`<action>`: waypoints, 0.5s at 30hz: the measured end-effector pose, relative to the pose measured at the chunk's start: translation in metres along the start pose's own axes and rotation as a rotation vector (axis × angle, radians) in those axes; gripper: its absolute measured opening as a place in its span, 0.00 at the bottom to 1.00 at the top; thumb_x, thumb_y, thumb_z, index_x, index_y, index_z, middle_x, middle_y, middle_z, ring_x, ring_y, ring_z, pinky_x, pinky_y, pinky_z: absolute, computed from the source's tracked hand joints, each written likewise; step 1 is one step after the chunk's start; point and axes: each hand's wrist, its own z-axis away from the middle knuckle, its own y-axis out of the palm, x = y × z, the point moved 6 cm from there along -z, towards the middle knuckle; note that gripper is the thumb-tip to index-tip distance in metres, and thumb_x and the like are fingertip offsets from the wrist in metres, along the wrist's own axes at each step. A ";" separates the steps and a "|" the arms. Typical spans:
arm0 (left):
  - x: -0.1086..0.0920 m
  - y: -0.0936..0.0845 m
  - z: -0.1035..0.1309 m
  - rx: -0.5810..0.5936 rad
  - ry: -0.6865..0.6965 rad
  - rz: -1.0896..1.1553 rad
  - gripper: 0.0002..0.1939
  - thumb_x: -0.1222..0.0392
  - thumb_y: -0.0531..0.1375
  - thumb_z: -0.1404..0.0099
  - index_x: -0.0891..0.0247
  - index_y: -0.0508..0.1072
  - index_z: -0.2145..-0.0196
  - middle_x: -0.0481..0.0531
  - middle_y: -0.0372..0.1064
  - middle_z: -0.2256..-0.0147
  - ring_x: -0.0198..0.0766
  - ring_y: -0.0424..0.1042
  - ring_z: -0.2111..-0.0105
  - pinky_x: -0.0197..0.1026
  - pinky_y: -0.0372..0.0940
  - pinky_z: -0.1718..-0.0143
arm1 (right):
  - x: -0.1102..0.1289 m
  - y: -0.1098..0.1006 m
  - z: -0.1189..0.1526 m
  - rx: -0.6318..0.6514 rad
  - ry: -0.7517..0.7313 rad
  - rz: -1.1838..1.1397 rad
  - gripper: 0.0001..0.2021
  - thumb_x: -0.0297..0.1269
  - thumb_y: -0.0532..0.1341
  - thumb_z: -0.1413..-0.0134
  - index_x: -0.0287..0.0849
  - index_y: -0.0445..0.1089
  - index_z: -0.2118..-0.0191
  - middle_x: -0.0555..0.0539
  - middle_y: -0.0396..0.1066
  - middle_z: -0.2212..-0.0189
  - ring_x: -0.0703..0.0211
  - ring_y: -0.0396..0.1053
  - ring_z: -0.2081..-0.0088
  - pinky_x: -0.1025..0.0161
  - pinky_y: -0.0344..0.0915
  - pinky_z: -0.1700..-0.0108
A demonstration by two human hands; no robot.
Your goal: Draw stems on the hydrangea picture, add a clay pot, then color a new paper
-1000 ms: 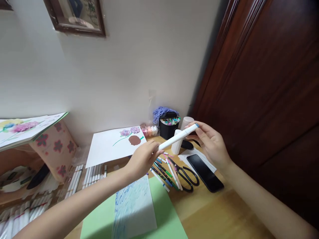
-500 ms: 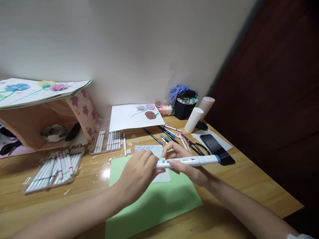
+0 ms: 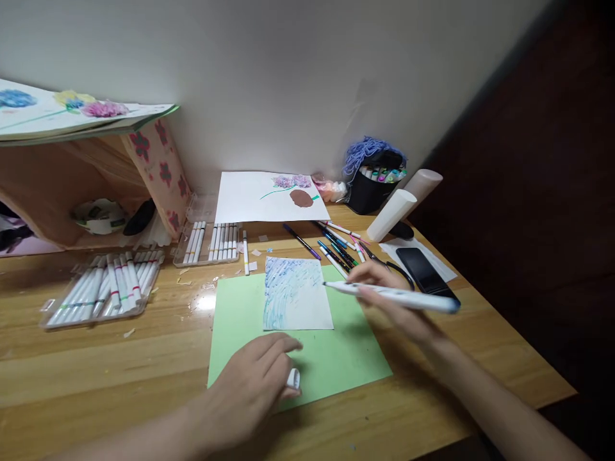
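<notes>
An uncapped white marker (image 3: 408, 298) with a dark tip lies in my right hand (image 3: 384, 291), its fingers closed round the barrel and the tip pointing left. My left hand (image 3: 254, 381) is closed on the white marker cap (image 3: 293, 378), low over the front of the green sheet (image 3: 343, 368). On that sheet rests a small white paper (image 3: 307, 301) with blue and teal strokes over its upper and left parts. The marker tip hovers near the paper's right edge; whether it touches cannot be told.
Clear cases of white markers (image 3: 103, 288) stand at left beside a pink flowered box (image 3: 166, 169). Behind is a flower picture (image 3: 245, 198). Loose pens (image 3: 336, 250), scissors (image 3: 401, 272), a phone (image 3: 423, 272), white tubes (image 3: 391, 214) and a black pen holder (image 3: 368, 192) are at right.
The marker and its cap have come apart. My left hand moved down and toward me with the cap; my right hand keeps the marker, now right of the paper. The view has shifted downward.
</notes>
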 end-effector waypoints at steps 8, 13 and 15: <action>0.028 0.027 0.001 0.060 0.072 -0.125 0.14 0.55 0.49 0.30 0.68 0.67 0.64 0.67 0.61 0.45 0.48 0.61 0.44 0.51 0.63 0.46 | -0.064 0.064 -0.015 0.127 0.143 -0.118 0.09 0.40 0.65 0.51 0.46 0.67 0.64 0.47 0.70 0.65 0.56 0.68 0.64 0.61 0.64 0.63; 0.035 0.027 0.004 0.090 0.029 -0.059 0.13 0.56 0.49 0.30 0.68 0.67 0.63 0.65 0.64 0.47 0.48 0.63 0.45 0.51 0.64 0.47 | -0.071 0.072 -0.011 0.080 0.132 -0.091 0.12 0.42 0.63 0.50 0.43 0.60 0.71 0.51 0.67 0.75 0.61 0.66 0.72 0.64 0.60 0.69; 0.036 0.027 0.003 0.097 0.030 -0.034 0.14 0.56 0.49 0.30 0.69 0.68 0.63 0.66 0.64 0.47 0.49 0.62 0.44 0.51 0.64 0.46 | -0.070 0.077 -0.010 0.092 0.124 -0.072 0.10 0.42 0.62 0.47 0.43 0.61 0.69 0.52 0.67 0.75 0.61 0.66 0.72 0.64 0.60 0.69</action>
